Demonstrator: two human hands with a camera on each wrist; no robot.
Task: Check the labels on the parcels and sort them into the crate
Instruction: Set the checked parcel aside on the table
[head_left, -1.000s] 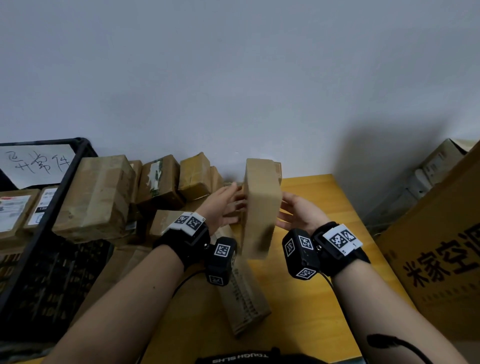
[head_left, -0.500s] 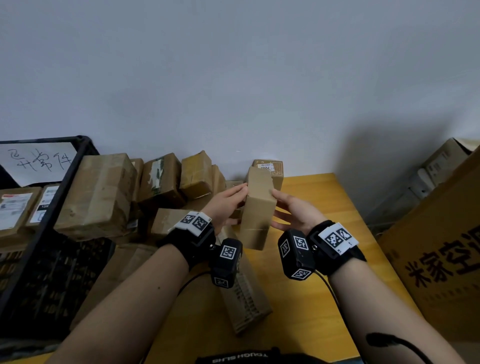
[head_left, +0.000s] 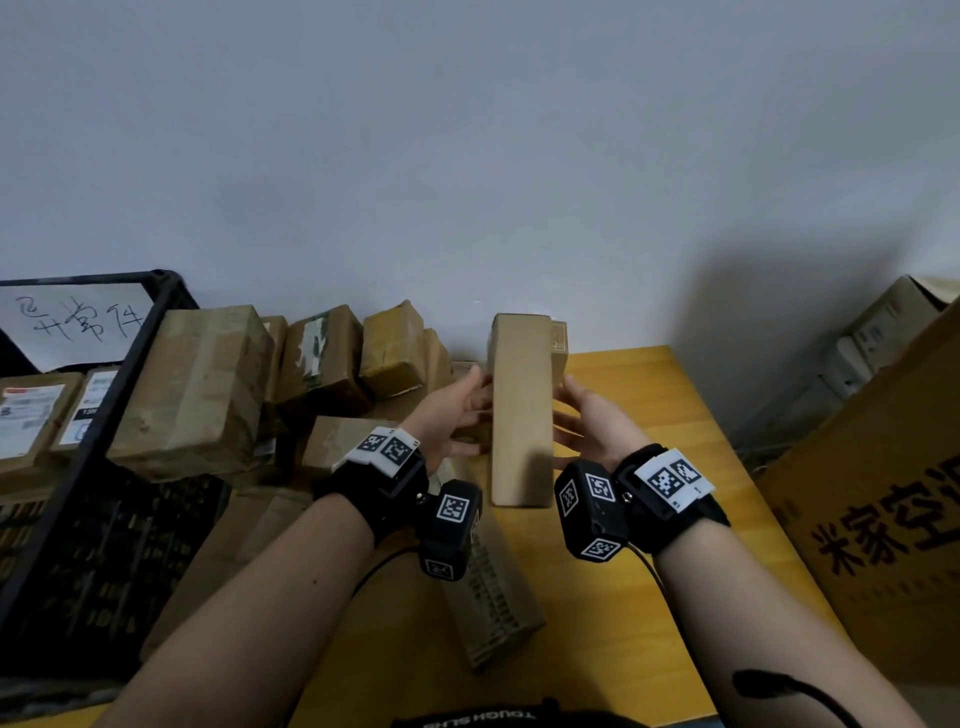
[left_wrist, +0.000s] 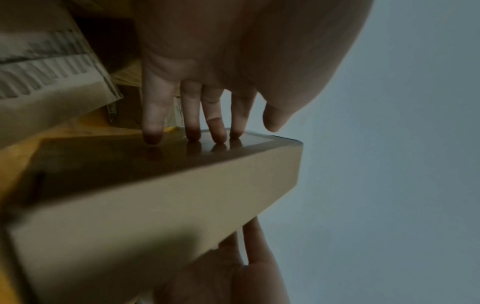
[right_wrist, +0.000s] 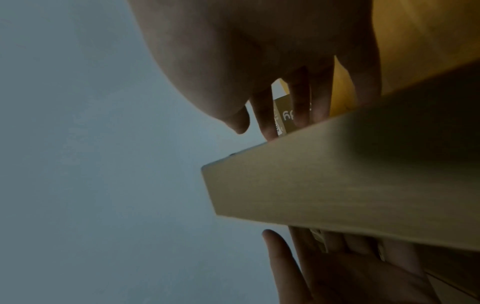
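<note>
We see a plain tan cardboard parcel (head_left: 521, 410), unmarked on the faces turned to us. Left of it, the black plastic lattice crate (head_left: 88, 457) carries a white paper sign (head_left: 72, 325) with black handwritten characters. Beside the crate, a brown taped box (head_left: 195, 389) shows glossy tape bands, and another brown box (head_left: 322, 358) bears a torn white and green label. Under the parcel lies a yellow-orange wooden table (head_left: 639, 400). Right of the parcel, a large brown carton (head_left: 883, 483) shows bold black printed characters. Black wrist straps (head_left: 382, 480) carry white tags with black square codes.
</note>
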